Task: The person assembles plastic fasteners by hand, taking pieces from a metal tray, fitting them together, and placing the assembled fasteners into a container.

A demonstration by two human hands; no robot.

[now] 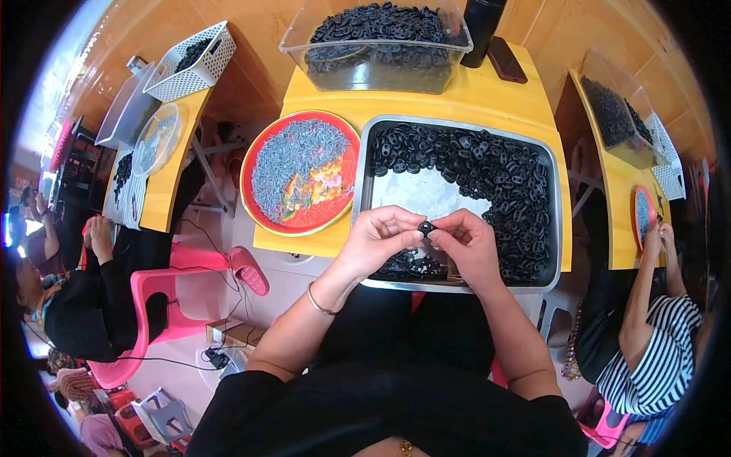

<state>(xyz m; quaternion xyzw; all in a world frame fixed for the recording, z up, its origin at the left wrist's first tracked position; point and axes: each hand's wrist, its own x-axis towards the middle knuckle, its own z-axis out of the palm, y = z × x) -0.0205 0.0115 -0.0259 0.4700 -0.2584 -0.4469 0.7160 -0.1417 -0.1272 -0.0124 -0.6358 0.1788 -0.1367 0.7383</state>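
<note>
Over the near part of a metal tray [554, 228], my left hand [384, 238] and my right hand [466, 242] meet at the fingertips. Between them they pinch a small black plastic part [426, 227], its exact kind too small to tell. Both thumbs and forefingers are closed on it. In the tray lie many black oval pieces with holes [518, 190], heaped along the far and right sides. Smaller dark bits [411, 265] lie below my hands, partly hidden by them. Left of the tray, a red round plate [335, 209] holds a pile of thin grey-blue pin-like pieces [293, 156].
A clear bin [373, 76] of black pieces stands at the table's far edge, beside a dark cylinder [483, 27] and a phone-like dark slab [508, 61]. Other people work at yellow tables left and right. A pink chair [145, 312] and cables are at lower left.
</note>
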